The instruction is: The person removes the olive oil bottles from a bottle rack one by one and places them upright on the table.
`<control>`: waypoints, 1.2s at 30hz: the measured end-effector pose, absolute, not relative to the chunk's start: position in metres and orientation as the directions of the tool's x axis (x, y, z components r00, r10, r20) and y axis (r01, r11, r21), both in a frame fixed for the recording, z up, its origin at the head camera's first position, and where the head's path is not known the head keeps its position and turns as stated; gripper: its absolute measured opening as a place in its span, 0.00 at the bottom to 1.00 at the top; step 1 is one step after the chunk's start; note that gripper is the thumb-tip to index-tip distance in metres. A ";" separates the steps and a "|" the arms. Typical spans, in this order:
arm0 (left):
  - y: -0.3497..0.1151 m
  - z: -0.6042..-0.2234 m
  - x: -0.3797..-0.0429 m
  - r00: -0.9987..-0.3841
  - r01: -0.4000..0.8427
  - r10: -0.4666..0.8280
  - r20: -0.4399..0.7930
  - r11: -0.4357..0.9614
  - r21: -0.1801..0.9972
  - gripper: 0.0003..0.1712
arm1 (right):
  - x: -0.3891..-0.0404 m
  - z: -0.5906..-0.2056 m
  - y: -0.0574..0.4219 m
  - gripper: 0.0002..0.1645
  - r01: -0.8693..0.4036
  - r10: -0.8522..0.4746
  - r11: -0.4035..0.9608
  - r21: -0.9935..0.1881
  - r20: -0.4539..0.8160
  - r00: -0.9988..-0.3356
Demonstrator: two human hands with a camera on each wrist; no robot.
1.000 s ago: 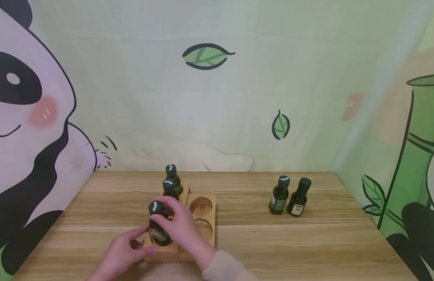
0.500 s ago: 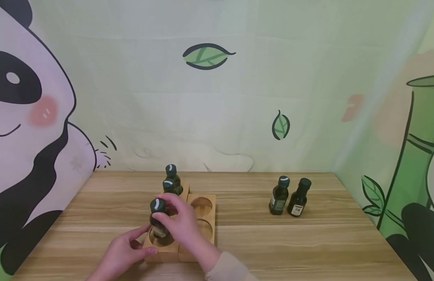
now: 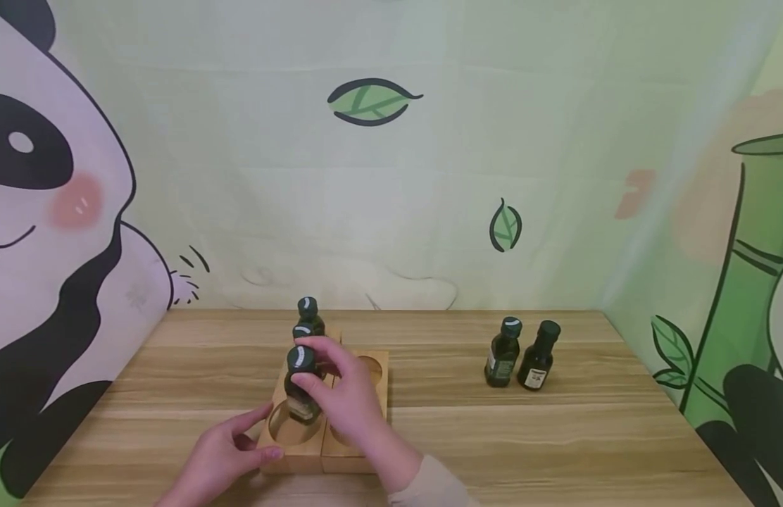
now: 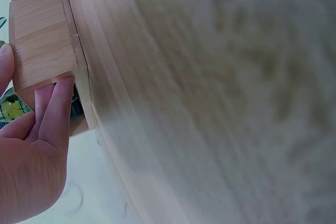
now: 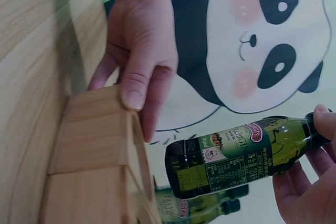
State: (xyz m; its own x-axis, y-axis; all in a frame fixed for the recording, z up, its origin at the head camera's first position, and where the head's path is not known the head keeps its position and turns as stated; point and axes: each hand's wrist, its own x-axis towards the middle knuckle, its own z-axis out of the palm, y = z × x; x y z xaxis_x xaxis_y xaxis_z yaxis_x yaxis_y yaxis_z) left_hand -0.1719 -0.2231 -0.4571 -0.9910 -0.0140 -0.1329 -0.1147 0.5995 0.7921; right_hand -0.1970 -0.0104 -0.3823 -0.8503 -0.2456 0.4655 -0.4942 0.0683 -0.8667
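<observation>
My right hand (image 3: 350,394) pinches a small olive oil bottle (image 5: 236,153) near its cap, with thumb and fingers on either side. The bottle hangs over the left part of a wooden bottle rack (image 3: 296,463), its base raised above the front round recess (image 3: 282,428). In the right wrist view its green label faces the camera. My left hand (image 3: 223,451) grips the rack's front left corner, thumb on the front and fingers along the side. Behind the held bottle, a second bottle (image 3: 303,331) and a third bottle (image 3: 308,310) stand in the rack, partly hidden.
On the table (image 3: 556,443) to the right, a dark bottle with a green label (image 3: 502,359) and a slimmer dark bottle with a pale label (image 3: 537,366) stand side by side. A printed panda backdrop (image 3: 391,211) rises behind the table.
My right hand has lifted the olive oil bottle out of the front left recess and moved it slightly right and back. The left hand has stayed at the rack's corner.
</observation>
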 end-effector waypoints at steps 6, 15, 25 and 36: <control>-0.223 -0.457 -0.172 -0.992 -0.109 -0.010 -0.129 0.596 0.796 0.51 | -0.194 -0.375 0.007 0.23 -0.463 -0.216 0.062 -0.884 0.441 -0.871; -0.223 -0.458 -0.170 -0.995 -0.076 0.000 -0.095 0.594 0.801 0.51 | -0.191 -0.371 0.046 0.24 -0.431 -0.172 0.096 -0.897 0.412 -0.895; -0.223 -0.458 -0.169 -0.996 -0.073 0.001 -0.092 0.604 0.793 0.51 | -0.192 -0.374 0.095 0.25 -0.403 -0.084 0.165 -0.900 0.394 -0.915; -0.223 -0.457 -0.169 -0.994 -0.093 -0.006 -0.113 0.611 0.786 0.52 | -0.195 -0.394 0.138 0.24 -0.420 0.009 0.234 -0.877 0.434 -0.901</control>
